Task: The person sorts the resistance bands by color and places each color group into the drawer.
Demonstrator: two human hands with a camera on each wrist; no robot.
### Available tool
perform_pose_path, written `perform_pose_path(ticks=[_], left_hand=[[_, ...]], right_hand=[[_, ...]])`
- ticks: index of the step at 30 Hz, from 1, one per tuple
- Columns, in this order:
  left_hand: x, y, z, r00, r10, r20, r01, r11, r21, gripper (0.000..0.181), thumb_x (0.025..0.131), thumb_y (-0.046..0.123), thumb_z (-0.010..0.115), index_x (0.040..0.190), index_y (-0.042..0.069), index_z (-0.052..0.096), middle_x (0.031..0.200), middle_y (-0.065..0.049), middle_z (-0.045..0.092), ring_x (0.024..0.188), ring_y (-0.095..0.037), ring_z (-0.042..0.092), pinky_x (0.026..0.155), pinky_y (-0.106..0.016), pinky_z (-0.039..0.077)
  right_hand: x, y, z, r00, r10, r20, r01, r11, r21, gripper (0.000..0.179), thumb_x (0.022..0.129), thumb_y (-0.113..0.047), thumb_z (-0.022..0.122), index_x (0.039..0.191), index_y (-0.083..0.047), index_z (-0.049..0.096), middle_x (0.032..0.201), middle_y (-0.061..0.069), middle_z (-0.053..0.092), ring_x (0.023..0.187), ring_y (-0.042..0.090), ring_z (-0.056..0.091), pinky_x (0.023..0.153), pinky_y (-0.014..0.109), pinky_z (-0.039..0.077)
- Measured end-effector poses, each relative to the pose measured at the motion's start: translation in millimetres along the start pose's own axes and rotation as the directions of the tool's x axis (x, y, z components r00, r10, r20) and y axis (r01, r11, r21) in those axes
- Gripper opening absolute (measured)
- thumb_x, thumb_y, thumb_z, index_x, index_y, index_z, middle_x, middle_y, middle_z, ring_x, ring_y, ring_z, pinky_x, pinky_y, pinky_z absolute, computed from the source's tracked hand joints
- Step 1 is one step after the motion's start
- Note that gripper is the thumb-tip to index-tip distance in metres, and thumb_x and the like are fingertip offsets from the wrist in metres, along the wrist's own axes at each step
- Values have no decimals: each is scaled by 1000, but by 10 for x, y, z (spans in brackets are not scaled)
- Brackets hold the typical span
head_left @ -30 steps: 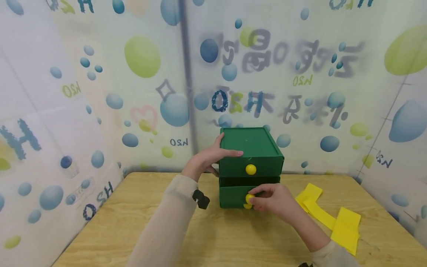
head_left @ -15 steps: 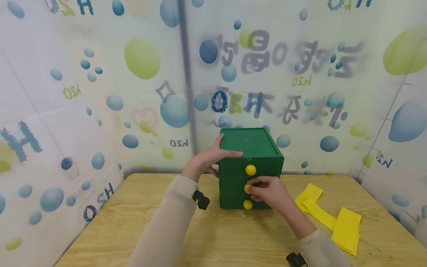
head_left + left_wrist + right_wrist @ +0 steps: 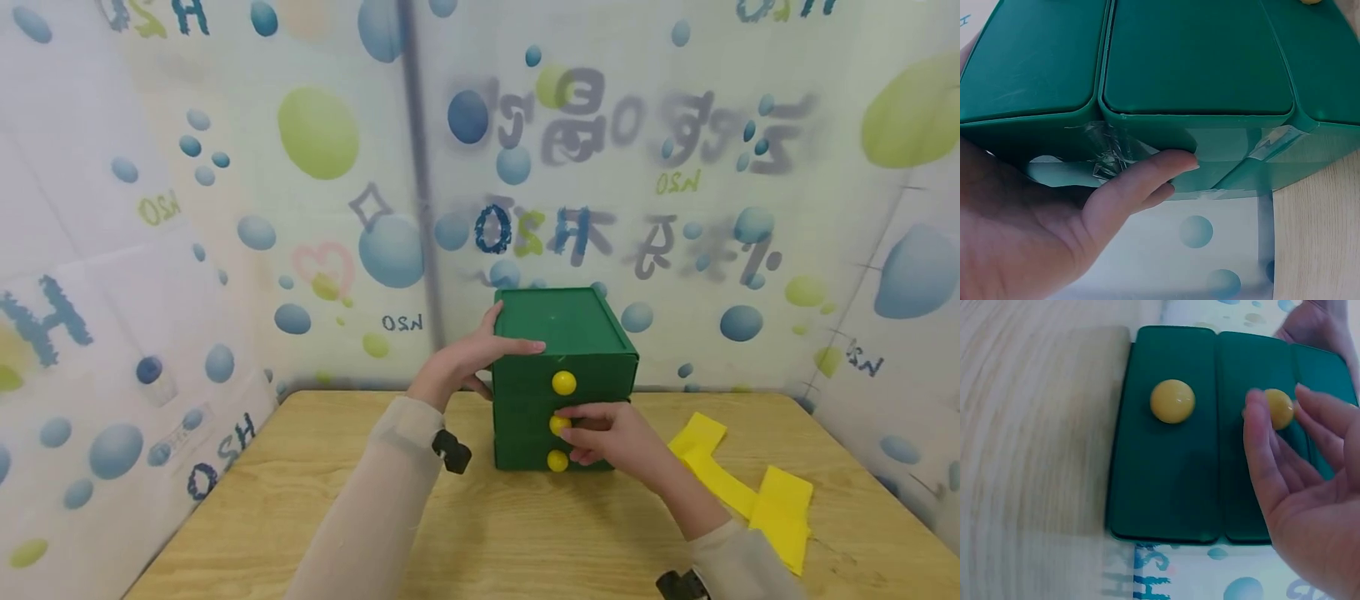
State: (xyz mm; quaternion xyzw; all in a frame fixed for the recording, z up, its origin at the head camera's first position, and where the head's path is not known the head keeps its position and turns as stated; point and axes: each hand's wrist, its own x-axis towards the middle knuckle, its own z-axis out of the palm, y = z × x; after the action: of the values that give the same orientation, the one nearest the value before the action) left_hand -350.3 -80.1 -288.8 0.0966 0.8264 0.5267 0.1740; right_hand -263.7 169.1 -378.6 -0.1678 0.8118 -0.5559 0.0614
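A green box of three stacked drawers [image 3: 558,321] stands on the wooden table, each drawer front bearing a round yellow knob. My right hand [image 3: 626,437] is at the middle knob [image 3: 1280,409], thumb and fingertips on either side of it. That drawer sits flush with the others. My left hand [image 3: 468,354] rests against the box's upper left corner, thumb across the top and fingers along the side. In the left wrist view, fairly straight fingers [image 3: 1141,181] of this hand lie against the side wall, where clear tape [image 3: 1279,140] crosses the seams.
Folded yellow cloths or sheets [image 3: 780,504] lie on the table [image 3: 360,517] right of the box. Behind the table hangs a pale curtain [image 3: 637,208] printed with blue and green dots. Each wrist wears a black camera [image 3: 452,452].
The middle drawer, pulled out a second ago, has slid back in, with my right hand moving along at its knob. Over the last half second the thumb and fingertips spread slightly. My left hand stayed put.
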Motion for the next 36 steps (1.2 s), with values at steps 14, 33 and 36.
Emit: perform_pose_path(ticks=[14, 33, 36], left_hand=[[-18, 40, 15, 1000, -2, 3, 2, 1000, -4, 124, 85, 59, 85, 165, 56, -10, 181, -7, 8, 162, -44, 28, 89, -64, 62], [9, -10, 2, 1000, -1, -12, 1, 1000, -4, 124, 83, 62, 85, 166, 56, -7, 181, -7, 9, 161, -43, 30, 84, -61, 64], [14, -15, 4, 1000, -2, -9, 2, 1000, -2, 125, 83, 62, 85, 166, 55, -7, 181, -6, 9, 161, -42, 30, 84, -61, 64]], right_hand=[[35, 323, 36, 975, 107, 194, -89, 991, -99, 43, 99, -20, 77, 137, 0, 71, 106, 20, 81, 79, 29, 79, 74, 44, 68], [78, 340, 191, 987, 156, 40, -150, 981, -122, 27, 98, -13, 76, 121, 0, 79, 94, 16, 82, 75, 20, 78, 72, 39, 68], [65, 334, 191, 986, 163, 45, -156, 980, -123, 27, 97, -14, 77, 121, -1, 79, 97, 16, 82, 76, 20, 78, 73, 39, 68]])
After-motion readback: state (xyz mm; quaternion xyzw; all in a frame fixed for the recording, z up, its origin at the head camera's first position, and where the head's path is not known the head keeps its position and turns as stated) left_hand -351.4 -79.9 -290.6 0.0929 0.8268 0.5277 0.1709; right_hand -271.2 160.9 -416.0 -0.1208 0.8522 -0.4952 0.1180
